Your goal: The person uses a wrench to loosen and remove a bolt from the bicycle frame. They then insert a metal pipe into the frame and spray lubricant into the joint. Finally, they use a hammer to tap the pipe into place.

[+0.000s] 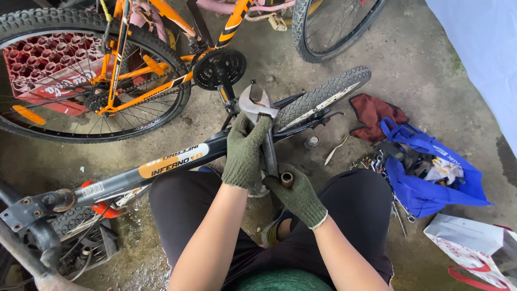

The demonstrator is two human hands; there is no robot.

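Observation:
My left hand (245, 151), in a green knit glove, grips the upper part of a large adjustable wrench (257, 108) just below its open jaws. My right hand (297, 195), also gloved, holds the wrench's lower handle end, where a small brown tube (287, 179) shows between the fingers. The wrench stands upright over a black bicycle frame (177, 160) that lies across my knees. A black chainring and crank (219, 68) of an orange bicycle (137, 73) stands just behind the wrench jaws.
A knobby tyre (323, 97) lies to the right of the wrench. A blue bag (425, 172) with tools, a dark red rag (374, 113) and a white bag (474, 245) sit on the concrete at right. A red crate (48, 70) stands behind the orange bicycle's wheel.

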